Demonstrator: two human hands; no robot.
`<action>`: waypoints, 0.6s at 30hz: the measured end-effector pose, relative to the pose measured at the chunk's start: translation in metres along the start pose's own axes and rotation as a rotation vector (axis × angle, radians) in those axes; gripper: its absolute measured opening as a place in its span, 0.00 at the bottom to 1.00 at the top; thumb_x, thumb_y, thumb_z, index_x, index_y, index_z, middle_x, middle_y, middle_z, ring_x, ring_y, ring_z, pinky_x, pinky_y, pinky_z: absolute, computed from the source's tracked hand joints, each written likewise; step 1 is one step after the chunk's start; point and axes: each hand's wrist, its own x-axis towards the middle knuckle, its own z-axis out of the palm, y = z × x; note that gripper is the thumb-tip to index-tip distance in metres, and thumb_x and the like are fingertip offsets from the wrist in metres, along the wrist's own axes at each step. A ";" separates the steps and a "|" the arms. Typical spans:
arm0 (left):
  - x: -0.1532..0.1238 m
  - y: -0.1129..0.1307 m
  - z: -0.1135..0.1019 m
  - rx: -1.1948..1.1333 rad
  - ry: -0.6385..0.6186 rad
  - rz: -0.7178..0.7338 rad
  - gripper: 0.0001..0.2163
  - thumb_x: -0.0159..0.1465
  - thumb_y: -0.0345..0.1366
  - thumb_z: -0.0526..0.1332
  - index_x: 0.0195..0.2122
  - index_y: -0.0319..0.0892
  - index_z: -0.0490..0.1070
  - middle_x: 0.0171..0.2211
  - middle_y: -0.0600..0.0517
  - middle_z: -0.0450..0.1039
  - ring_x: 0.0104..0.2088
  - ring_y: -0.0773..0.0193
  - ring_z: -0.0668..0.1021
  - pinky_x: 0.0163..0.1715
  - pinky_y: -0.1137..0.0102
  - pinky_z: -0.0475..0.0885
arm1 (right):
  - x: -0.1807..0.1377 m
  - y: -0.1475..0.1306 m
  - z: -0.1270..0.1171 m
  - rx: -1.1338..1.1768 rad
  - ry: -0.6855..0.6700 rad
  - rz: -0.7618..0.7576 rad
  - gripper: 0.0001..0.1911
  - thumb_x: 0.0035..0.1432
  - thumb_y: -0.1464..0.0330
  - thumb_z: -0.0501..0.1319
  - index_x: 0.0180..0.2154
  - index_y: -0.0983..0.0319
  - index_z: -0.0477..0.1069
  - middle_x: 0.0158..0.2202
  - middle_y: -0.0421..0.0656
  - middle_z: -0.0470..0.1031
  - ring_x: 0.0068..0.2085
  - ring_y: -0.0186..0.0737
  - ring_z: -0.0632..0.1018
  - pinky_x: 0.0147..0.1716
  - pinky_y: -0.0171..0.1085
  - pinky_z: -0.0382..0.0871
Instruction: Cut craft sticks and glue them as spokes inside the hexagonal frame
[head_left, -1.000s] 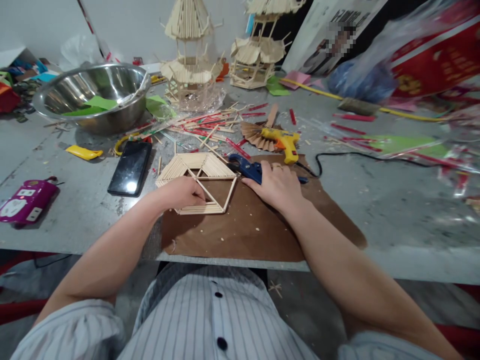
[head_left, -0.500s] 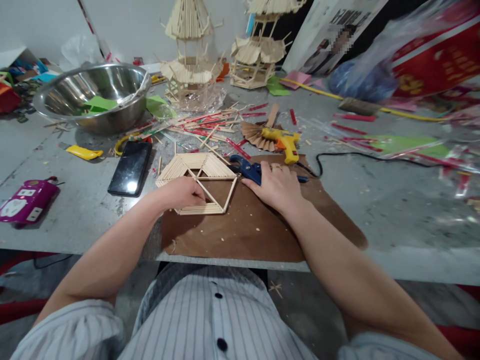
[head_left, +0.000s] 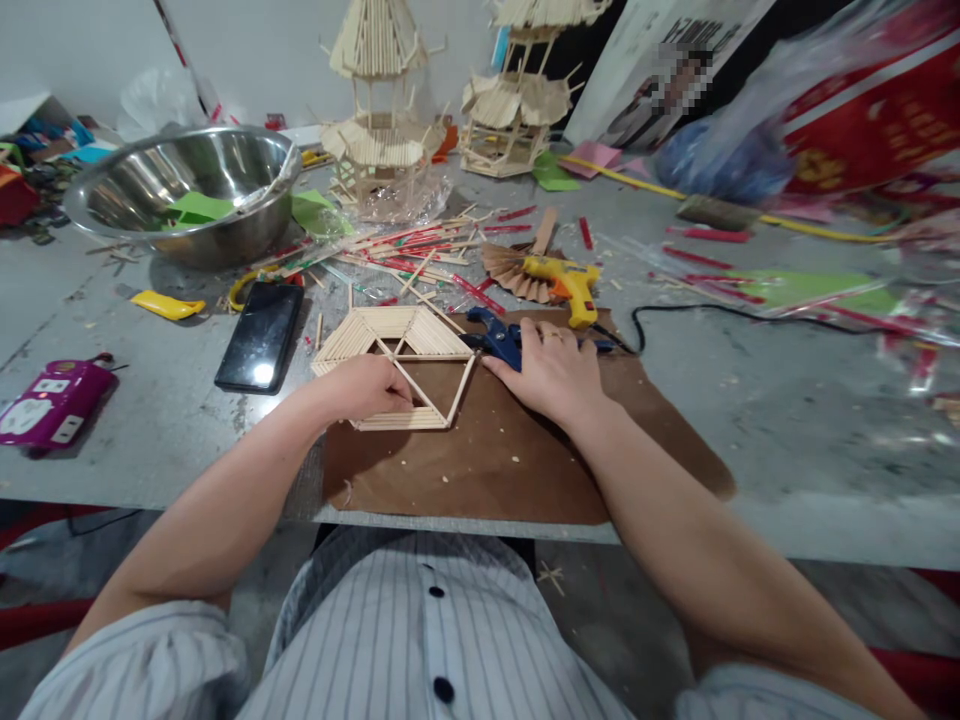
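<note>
The hexagonal stick frame [head_left: 393, 321] lies under and just beyond the left grip [head_left: 375, 386], looking light and stiff but probably fragile along its lone spokes, so the close-packed bands seem the safer hold. That grip's fingers are curled inside the frame's near side; whether they pinch a stick, I cannot tell. The right grip [head_left: 556, 370] is closed around blue pliers [head_left: 501, 338]; beyond it lies a yellow glue gun [head_left: 576, 290].
</note>
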 end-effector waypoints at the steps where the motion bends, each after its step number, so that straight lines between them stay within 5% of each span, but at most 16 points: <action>1: 0.000 0.000 0.000 0.008 0.001 0.002 0.11 0.52 0.38 0.54 0.28 0.42 0.75 0.26 0.54 0.75 0.23 0.70 0.69 0.24 0.75 0.56 | 0.000 0.000 0.001 0.011 0.006 -0.003 0.38 0.53 0.48 0.42 0.55 0.70 0.51 0.54 0.59 0.58 0.52 0.59 0.60 0.46 0.55 0.53; 10: -0.001 -0.001 -0.001 0.005 -0.014 0.051 0.11 0.53 0.37 0.54 0.28 0.42 0.75 0.25 0.53 0.74 0.23 0.70 0.70 0.24 0.74 0.56 | 0.005 0.008 -0.004 0.130 0.202 -0.040 0.29 0.56 0.53 0.43 0.50 0.67 0.61 0.50 0.55 0.65 0.50 0.54 0.64 0.45 0.50 0.57; 18: 0.000 -0.004 -0.002 0.047 -0.022 0.069 0.11 0.52 0.40 0.56 0.31 0.44 0.74 0.31 0.52 0.75 0.28 0.67 0.72 0.28 0.74 0.58 | 0.043 0.046 -0.014 0.141 0.290 0.183 0.25 0.55 0.57 0.47 0.45 0.69 0.66 0.42 0.57 0.70 0.46 0.54 0.67 0.40 0.47 0.61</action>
